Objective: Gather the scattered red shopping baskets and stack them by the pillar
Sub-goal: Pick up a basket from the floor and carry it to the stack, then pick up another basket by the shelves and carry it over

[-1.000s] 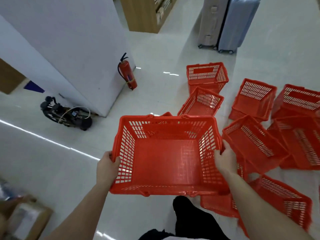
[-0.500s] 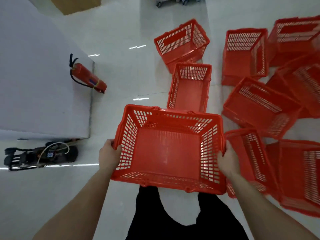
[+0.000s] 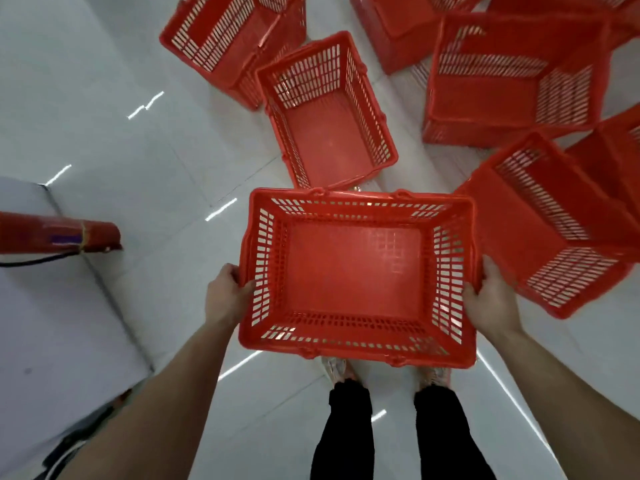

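**Basket brought to the pillar side, not yet put down**

One second ago the view looked across the shop floor; now it looks almost straight down. The white pillar (image 3: 52, 323), which was then ahead and to the left of the held basket (image 3: 353, 271), is now close on its left. The grip is the same as before. The left hand (image 3: 225, 296) is clamped on the left short rim and the right hand (image 3: 491, 303) on the right short rim, so the hands are well apart with the whole basket between them. The held basket is empty, level and open side up, in the air above the person's shoes (image 3: 336, 370). I judge that the carrying is nearly finished and the setting-down comes next. No stack is seen beside the pillar in this view, so this basket will probably be the bottom one.

To the left of the held basket, a red fire extinguisher (image 3: 59, 233) is at the pillar's face, with a black hose beside it. It takes part of the free floor (image 3: 138, 133) there, so the basket should go down near it without knocking it.

Just beyond the held basket an upright basket (image 3: 325, 133) stands empty, very near its far rim. To the right a tipped basket (image 3: 540, 230) lies on its side, close to the right hand. Further beyond, more red baskets (image 3: 512, 77) lie at different angles, and all of these still wait to be collected. To the near left of the held basket, at the pillar's foot, something dark (image 3: 79, 434) shows, too blurred to name.
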Action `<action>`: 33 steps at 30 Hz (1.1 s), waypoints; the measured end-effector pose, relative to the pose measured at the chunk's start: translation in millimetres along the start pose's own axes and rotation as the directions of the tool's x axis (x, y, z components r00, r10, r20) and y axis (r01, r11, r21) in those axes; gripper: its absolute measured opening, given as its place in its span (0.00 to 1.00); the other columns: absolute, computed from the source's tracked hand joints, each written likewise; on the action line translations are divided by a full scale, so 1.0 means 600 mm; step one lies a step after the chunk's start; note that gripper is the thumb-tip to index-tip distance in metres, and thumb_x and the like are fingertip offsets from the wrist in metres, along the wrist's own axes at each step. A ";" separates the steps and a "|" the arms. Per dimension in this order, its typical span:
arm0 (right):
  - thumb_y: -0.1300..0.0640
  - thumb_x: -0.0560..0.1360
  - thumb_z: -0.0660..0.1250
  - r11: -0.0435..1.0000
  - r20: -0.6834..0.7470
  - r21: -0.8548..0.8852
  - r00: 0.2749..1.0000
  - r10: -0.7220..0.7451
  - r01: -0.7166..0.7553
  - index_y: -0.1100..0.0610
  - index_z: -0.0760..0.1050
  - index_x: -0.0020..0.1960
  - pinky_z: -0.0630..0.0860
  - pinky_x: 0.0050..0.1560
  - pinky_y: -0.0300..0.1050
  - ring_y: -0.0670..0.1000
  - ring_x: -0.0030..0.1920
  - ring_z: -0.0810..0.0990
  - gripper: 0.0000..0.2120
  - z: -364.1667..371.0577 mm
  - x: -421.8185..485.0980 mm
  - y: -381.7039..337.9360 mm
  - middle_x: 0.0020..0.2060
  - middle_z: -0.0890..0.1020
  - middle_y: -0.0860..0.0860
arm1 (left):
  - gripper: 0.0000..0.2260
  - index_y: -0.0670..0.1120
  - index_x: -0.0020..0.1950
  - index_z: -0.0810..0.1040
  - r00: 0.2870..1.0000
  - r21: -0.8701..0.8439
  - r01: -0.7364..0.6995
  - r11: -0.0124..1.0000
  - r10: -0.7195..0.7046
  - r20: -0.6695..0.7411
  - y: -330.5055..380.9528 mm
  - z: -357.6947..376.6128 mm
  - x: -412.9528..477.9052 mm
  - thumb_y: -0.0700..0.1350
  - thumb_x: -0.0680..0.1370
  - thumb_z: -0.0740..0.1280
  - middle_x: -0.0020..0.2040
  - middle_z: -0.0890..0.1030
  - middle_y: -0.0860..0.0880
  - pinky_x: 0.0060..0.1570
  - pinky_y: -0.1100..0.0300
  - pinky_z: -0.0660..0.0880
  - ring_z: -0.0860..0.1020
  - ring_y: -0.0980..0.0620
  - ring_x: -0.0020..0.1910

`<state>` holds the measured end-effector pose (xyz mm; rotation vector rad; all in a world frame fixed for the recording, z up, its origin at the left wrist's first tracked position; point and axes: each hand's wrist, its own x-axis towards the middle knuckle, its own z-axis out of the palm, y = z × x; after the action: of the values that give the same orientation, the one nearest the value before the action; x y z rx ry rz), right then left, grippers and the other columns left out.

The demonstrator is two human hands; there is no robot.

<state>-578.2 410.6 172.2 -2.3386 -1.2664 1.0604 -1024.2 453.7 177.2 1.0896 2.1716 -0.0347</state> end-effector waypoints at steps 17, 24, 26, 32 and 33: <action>0.45 0.76 0.66 0.850 0.267 -0.521 0.932 0.247 -0.075 0.54 0.64 0.76 0.74 0.58 0.56 0.63 0.67 0.72 0.32 0.041 -0.023 0.027 0.69 0.70 0.58 | 0.32 0.48 0.71 0.68 0.946 0.393 -0.243 0.887 0.127 0.297 -0.011 0.096 -0.048 0.60 0.71 0.70 0.64 0.76 0.44 0.55 0.47 0.76 0.77 0.42 0.59; 0.42 0.75 0.66 0.837 0.128 -0.538 0.972 0.198 -0.100 0.52 0.69 0.71 0.73 0.58 0.54 0.60 0.66 0.72 0.28 -0.307 -0.191 -0.057 0.66 0.73 0.55 | 0.33 0.48 0.72 0.68 0.841 0.461 -0.527 0.714 0.357 0.407 0.249 0.004 -0.339 0.64 0.72 0.64 0.66 0.75 0.46 0.57 0.46 0.75 0.76 0.43 0.61; 0.42 0.75 0.66 0.866 0.056 -0.476 0.977 0.206 -0.155 0.52 0.69 0.71 0.72 0.60 0.55 0.60 0.65 0.72 0.28 -0.413 -0.255 -0.052 0.66 0.73 0.55 | 0.33 0.47 0.72 0.68 0.786 0.465 -0.614 0.638 0.437 0.437 0.328 -0.012 -0.436 0.64 0.72 0.64 0.67 0.74 0.45 0.60 0.45 0.73 0.74 0.42 0.63; 0.39 0.74 0.65 0.865 -0.128 -0.388 0.948 0.290 -0.317 0.53 0.68 0.72 0.71 0.59 0.56 0.59 0.65 0.72 0.31 -0.669 -0.438 0.044 0.65 0.73 0.55 | 0.32 0.46 0.72 0.69 0.597 0.442 -0.797 0.412 0.649 0.472 0.542 -0.015 -0.731 0.63 0.74 0.65 0.67 0.74 0.43 0.61 0.47 0.72 0.73 0.41 0.65; 0.39 0.74 0.65 0.863 -0.153 -0.380 0.943 0.297 -0.333 0.53 0.68 0.72 0.71 0.58 0.56 0.59 0.65 0.72 0.31 -0.705 -0.461 0.067 0.65 0.73 0.55 | 0.32 0.46 0.72 0.69 0.567 0.435 -0.816 0.381 0.673 0.474 0.573 -0.005 -0.776 0.63 0.74 0.65 0.66 0.74 0.44 0.61 0.46 0.72 0.73 0.41 0.65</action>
<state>-347.0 204.3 573.6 -2.9524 -1.1827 0.8248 -592.9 353.2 549.5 2.2792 1.2460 -0.4677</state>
